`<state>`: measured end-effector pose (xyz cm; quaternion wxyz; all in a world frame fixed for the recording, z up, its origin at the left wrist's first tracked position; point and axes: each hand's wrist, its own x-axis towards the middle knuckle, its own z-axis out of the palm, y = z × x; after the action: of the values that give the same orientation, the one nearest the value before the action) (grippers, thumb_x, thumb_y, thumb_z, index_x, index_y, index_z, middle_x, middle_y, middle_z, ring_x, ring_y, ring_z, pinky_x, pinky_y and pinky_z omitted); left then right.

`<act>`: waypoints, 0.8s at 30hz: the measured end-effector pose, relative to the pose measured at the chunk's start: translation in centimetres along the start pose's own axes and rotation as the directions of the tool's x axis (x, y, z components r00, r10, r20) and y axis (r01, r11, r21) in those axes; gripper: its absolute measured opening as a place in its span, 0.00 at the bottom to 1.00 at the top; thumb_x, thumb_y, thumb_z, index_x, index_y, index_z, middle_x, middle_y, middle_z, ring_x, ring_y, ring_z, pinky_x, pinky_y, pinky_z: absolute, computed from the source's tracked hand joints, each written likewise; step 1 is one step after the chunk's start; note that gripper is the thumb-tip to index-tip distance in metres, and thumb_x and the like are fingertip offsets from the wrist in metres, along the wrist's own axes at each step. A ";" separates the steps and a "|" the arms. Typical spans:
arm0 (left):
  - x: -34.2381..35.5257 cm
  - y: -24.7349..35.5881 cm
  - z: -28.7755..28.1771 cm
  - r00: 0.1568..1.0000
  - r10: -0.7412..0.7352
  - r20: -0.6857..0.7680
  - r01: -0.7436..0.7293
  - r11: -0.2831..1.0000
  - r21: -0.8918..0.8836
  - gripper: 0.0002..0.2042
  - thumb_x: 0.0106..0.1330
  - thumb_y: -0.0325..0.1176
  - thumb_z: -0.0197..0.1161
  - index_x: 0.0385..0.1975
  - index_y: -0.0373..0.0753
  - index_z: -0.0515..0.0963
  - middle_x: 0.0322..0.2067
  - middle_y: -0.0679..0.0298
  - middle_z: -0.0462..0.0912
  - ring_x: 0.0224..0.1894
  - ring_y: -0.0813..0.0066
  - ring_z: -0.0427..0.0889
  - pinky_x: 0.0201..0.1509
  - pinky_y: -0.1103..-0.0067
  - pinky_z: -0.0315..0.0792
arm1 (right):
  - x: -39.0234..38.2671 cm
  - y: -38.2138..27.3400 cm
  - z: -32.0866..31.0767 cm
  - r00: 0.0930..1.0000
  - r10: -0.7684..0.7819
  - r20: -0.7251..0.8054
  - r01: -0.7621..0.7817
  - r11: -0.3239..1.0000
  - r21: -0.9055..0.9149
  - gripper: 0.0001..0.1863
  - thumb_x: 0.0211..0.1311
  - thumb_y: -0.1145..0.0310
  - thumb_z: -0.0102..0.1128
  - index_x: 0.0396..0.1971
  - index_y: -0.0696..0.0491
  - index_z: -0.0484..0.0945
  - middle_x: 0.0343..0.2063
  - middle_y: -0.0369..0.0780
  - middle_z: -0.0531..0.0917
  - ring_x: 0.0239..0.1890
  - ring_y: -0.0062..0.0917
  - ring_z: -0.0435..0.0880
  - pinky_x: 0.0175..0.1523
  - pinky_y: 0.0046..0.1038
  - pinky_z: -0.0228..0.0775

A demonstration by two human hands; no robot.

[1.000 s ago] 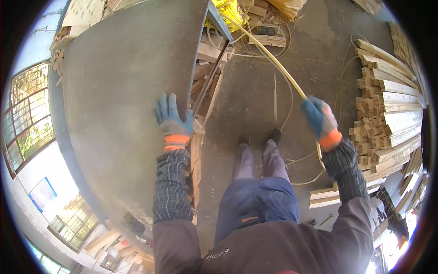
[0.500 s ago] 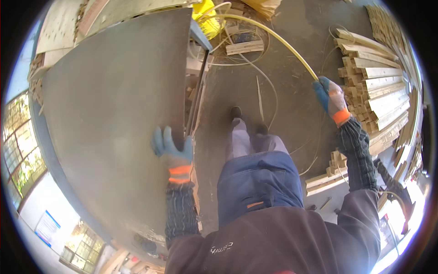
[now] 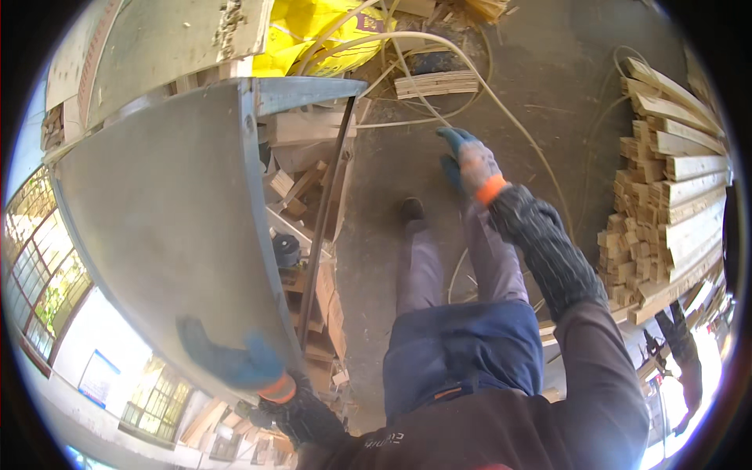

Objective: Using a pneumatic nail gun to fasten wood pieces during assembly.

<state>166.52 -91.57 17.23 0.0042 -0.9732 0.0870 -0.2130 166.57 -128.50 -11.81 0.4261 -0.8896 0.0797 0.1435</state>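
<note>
My left hand [image 3: 231, 356], blurred in a blue-grey glove with an orange cuff, is open low over the wide grey panel [image 3: 157, 204], near its blue-edged right side. My right hand [image 3: 466, 160], gloved alike, reaches forward over the floor with fingers fairly straight and apart, gripping nothing visible. It is close to a pale thin hose [image 3: 419, 98]; whether it touches it I cannot tell. A longer cream hose [image 3: 517, 125] arches beyond it from a yellow sack [image 3: 321, 35]. A dark metal bar [image 3: 329, 196] runs along the panel's right, above wood offcuts [image 3: 298, 180].
Stacked timber strips [image 3: 677, 219] stand on the right. Plywood boards [image 3: 172, 43] lie at the upper left. A small wood bundle [image 3: 435, 86] and loops of hose are on the concrete floor [image 3: 552, 86] ahead. Windows [image 3: 35, 258] line the left wall.
My right hand has let go of the yellowish hose and moved left toward the middle. My left hand has moved back and leftward along the panel. The view has shifted.
</note>
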 end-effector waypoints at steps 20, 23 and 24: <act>-3.6 -1.0 3.9 0.896 -0.267 0.354 0.251 0.964 0.092 0.45 0.78 0.66 0.38 0.75 0.24 0.56 0.72 0.36 0.61 0.73 0.42 0.65 0.75 0.53 0.62 | 14.0 33.8 29.5 0.841 0.315 0.440 -0.182 0.931 -0.317 0.18 0.75 0.58 0.50 0.45 0.52 0.88 0.46 0.47 0.89 0.49 0.39 0.88 0.53 0.35 0.80; -7.0 -8.8 7.5 0.907 -0.238 0.348 0.298 0.945 -0.132 0.49 0.74 0.70 0.40 0.75 0.24 0.55 0.73 0.36 0.59 0.74 0.41 0.63 0.75 0.53 0.60 | 5.3 57.1 8.7 0.843 -0.109 0.527 -0.419 -0.747 0.516 0.13 0.65 0.65 0.55 0.30 0.52 0.88 0.31 0.47 0.90 0.36 0.43 0.90 0.41 0.43 0.81; -5.5 -7.2 6.5 0.911 -0.229 0.343 0.272 0.959 -0.083 0.49 0.74 0.70 0.40 0.75 0.24 0.55 0.73 0.36 0.59 0.74 0.41 0.63 0.75 0.53 0.60 | 6.1 54.9 9.6 0.864 -0.144 0.483 -0.414 -0.750 0.516 0.13 0.65 0.66 0.54 0.28 0.52 0.87 0.30 0.47 0.90 0.35 0.42 0.90 0.40 0.43 0.80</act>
<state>165.47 -83.76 9.31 -0.0713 -0.9963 -0.0271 -0.0399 156.08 -155.34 -59.91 0.9282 0.1438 0.2793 0.1994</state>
